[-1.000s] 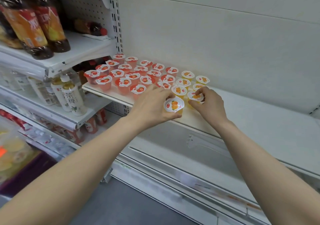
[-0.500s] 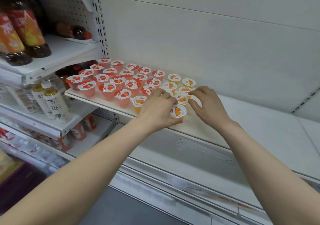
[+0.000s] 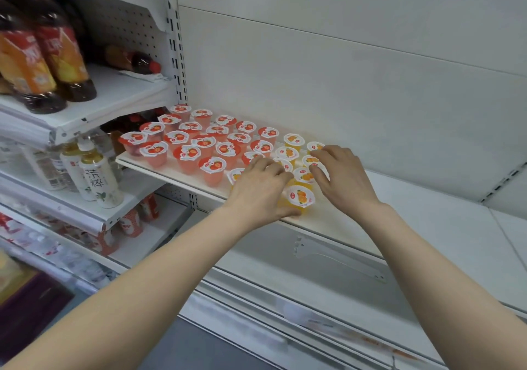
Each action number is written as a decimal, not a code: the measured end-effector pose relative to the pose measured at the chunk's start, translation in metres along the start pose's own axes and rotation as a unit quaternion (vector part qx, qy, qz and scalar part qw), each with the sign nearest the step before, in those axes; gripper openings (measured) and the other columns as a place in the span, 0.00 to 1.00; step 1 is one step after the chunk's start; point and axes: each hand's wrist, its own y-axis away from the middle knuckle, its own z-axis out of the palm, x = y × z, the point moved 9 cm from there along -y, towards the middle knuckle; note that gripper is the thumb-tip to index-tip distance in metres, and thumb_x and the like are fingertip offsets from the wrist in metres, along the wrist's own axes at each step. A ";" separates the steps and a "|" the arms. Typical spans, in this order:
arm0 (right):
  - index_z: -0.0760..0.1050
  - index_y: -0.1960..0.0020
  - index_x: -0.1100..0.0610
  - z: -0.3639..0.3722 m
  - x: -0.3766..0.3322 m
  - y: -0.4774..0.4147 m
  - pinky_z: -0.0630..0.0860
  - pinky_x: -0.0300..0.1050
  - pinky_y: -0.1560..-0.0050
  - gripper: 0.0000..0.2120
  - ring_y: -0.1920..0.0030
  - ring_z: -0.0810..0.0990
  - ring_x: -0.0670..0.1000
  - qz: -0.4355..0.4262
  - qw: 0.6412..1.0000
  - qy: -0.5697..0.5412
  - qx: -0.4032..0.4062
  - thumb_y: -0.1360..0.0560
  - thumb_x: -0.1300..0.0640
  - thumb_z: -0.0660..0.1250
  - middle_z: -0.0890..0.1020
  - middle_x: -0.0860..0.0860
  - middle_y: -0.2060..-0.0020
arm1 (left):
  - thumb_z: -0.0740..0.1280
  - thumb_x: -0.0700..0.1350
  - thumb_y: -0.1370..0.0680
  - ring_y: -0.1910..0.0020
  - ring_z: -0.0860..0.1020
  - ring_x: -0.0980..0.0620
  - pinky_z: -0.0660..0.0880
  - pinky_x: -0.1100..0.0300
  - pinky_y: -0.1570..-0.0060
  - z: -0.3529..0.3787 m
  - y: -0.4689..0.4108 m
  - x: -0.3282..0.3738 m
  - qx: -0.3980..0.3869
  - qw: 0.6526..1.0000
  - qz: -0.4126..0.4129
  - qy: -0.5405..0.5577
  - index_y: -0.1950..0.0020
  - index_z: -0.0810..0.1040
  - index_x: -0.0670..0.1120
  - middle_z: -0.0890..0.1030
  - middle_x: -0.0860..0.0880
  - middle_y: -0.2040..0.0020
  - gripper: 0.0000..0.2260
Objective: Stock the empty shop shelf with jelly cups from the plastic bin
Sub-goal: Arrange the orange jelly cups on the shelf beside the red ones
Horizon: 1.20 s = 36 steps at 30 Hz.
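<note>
Jelly cups (image 3: pixel 204 141) stand in rows on the left part of the white shelf (image 3: pixel 427 227) in the middle of the frame, red-lidded ones to the left and orange ones to the right. The left hand (image 3: pixel 258 191) grips the front orange cup (image 3: pixel 299 198) at the shelf's edge, thumb curled against its side, while the right hand (image 3: pixel 343 180) holds nothing, its loosely bent fingers (image 3: pixel 328 153) resting on the lids of the orange ones behind. Drink bottles (image 3: pixel 42 64) fill the shelves at the upper left.
</note>
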 end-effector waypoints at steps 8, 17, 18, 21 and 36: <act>0.77 0.37 0.58 -0.001 -0.109 -0.017 0.74 0.56 0.44 0.18 0.43 0.77 0.62 -0.098 0.994 0.010 0.050 0.21 0.50 0.59 0.80 0.57 0.44 | 0.58 0.60 0.22 0.41 0.74 0.47 0.70 0.54 0.39 -0.070 0.064 -0.088 0.131 0.991 -0.036 0.005 0.36 0.77 0.46 0.78 0.47 0.42 0.24; 0.75 0.35 0.60 0.048 -0.313 -0.024 0.73 0.56 0.44 0.19 0.45 0.76 0.61 -0.256 0.965 -0.019 0.054 0.20 0.51 0.59 0.79 0.57 0.44 | 0.63 0.52 0.22 0.44 0.75 0.43 0.73 0.50 0.41 -0.127 0.223 -0.240 0.131 0.976 -0.169 -0.050 0.38 0.78 0.43 0.79 0.44 0.44 0.18; 0.75 0.34 0.60 0.056 -0.336 -0.023 0.73 0.56 0.45 0.20 0.45 0.76 0.61 -0.268 0.962 -0.031 0.048 0.21 0.51 0.59 0.79 0.57 0.43 | 0.63 0.52 0.22 0.45 0.75 0.43 0.72 0.51 0.42 -0.130 0.245 -0.256 0.128 0.973 -0.185 -0.058 0.38 0.79 0.43 0.79 0.44 0.45 0.18; 0.75 0.35 0.61 0.082 -0.408 -0.014 0.74 0.56 0.46 0.20 0.46 0.77 0.62 -0.302 0.950 -0.070 0.038 0.21 0.50 0.58 0.79 0.58 0.44 | 0.61 0.53 0.22 0.46 0.76 0.43 0.72 0.51 0.44 -0.139 0.313 -0.299 0.114 0.963 -0.234 -0.077 0.39 0.79 0.43 0.80 0.44 0.46 0.18; 0.76 0.35 0.57 0.219 -0.661 0.023 0.73 0.55 0.44 0.19 0.45 0.77 0.59 -0.438 0.879 -0.166 -0.088 0.20 0.48 0.58 0.80 0.54 0.44 | 0.67 0.49 0.22 0.46 0.76 0.42 0.68 0.54 0.44 -0.133 0.568 -0.441 0.064 0.880 -0.465 -0.078 0.39 0.79 0.44 0.80 0.45 0.46 0.14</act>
